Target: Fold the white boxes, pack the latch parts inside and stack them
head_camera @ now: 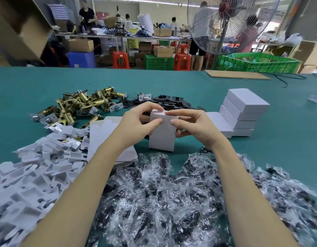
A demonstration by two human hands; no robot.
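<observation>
In the head view, a white box (163, 132) stands upright on the green table (261, 139), in the middle between the two forearms. The left hand (136, 122) holds it from the left side, with the thumb pressed on the front face and the fingers curled over the top edge. The right hand (191, 124) grips it from the right side, the thumb on the front and the fingers curled around the top and the back. The top of the box looks nearly closed under the fingers, so I cannot tell what is inside. To the right, a stack (243, 113) of closed white boxes leans in a tilted pile on the table, well apart from the hands. Just left of the held box lie flat blanks (104, 132), partly under the left forearm. Further left is a heap of white inserts (38, 172). Behind these, brass latches (82, 104) lie loose in a pile, and beside them, behind the hands, black plates (172, 101). Near the camera, many clear bags (172, 202) with dark parts in them cover the table under both forearms. Beyond the table stand a fan (227, 22) and a green crate (257, 62).
</observation>
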